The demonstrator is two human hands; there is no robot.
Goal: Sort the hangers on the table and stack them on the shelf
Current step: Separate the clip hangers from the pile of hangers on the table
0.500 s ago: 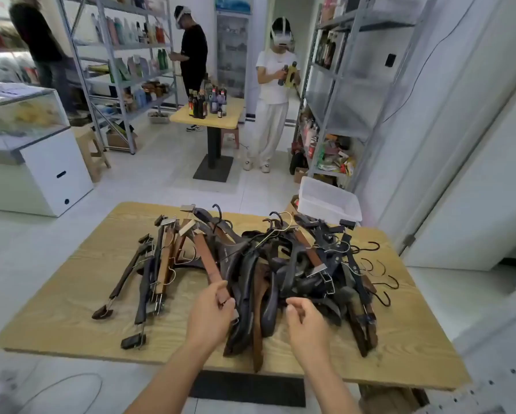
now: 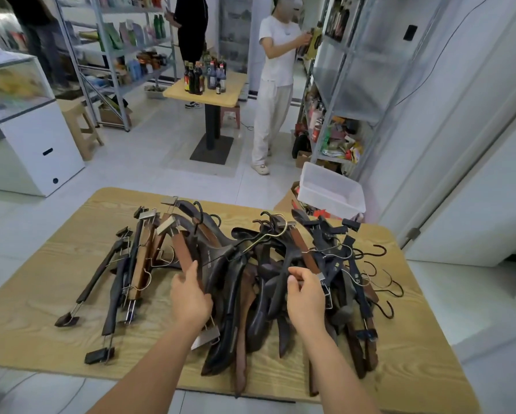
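Note:
A tangled heap of dark and brown wooden hangers (image 2: 250,282) covers the middle of the wooden table (image 2: 35,318). A smaller row of clip hangers (image 2: 122,279) lies at the left. My left hand (image 2: 189,297) grips a brown clip hanger (image 2: 182,252) at the heap's left side. My right hand (image 2: 306,297) pinches a dark hanger (image 2: 283,270) in the middle of the heap. Loose black hooks (image 2: 382,282) stick out at the right. A metal shelf (image 2: 361,85) stands beyond the table on the right.
A white plastic bin (image 2: 331,192) sits behind the table's far right corner. A person in white (image 2: 274,85) stands at the shelf. A small table with bottles (image 2: 209,85), another shelf (image 2: 125,55) and a white cabinet (image 2: 38,144) stand farther back.
Both hands have pushed farther into the heap and taken hold of hangers. The person in white has turned toward the shelf on the right.

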